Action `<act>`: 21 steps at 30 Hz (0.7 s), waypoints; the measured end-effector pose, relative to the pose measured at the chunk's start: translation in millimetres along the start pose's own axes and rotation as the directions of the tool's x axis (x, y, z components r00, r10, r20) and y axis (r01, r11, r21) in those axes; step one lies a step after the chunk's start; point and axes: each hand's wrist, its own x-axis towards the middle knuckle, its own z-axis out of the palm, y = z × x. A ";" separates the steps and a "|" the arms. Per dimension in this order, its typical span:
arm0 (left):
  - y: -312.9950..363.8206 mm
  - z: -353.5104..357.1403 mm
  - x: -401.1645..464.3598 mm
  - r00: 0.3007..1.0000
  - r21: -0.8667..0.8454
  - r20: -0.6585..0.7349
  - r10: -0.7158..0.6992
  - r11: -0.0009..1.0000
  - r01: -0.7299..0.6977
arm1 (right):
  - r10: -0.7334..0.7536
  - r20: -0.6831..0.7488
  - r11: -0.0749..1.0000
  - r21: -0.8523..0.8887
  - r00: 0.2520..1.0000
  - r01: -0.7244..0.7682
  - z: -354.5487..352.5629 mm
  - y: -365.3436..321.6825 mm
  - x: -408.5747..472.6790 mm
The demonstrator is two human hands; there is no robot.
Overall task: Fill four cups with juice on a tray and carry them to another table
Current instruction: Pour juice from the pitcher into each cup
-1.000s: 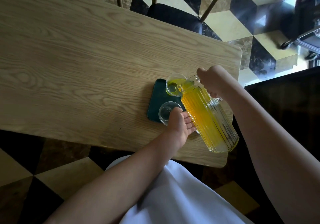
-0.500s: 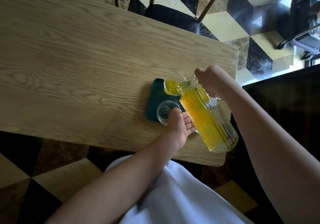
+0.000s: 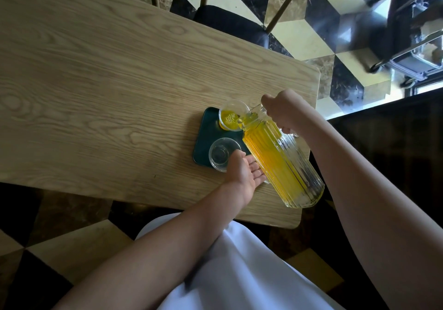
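Juice pours from the jug into the far cup on the tray.

The right hand (image 3: 284, 110) has its grip closed round the handle of the ribbed glass jug (image 3: 280, 158), tilted with its spout over the far cup (image 3: 231, 117), now part full. The near cup (image 3: 221, 153) stands empty beside it on the dark green tray (image 3: 206, 137), near the wooden surface's (image 3: 96, 93) right end. The left hand (image 3: 244, 173) lies open against the near cup, holding nothing.

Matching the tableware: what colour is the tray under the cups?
Dark green tray, seen best in the head view.
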 end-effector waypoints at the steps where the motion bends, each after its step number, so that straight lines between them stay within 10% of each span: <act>1: 0.5 1.1 -1.2 1.000 -0.004 0.006 -0.001 1.000 0.001 | 0.007 -0.007 1.000 -0.004 1.000 -0.007 -0.4 -0.6 0.7; 21: 0.1 4.3 0.7 0.998 -0.062 0.064 -0.001 0.998 0.005 | 0.117 -0.034 0.987 -0.111 0.993 -0.120 0.8 -5.9 13.0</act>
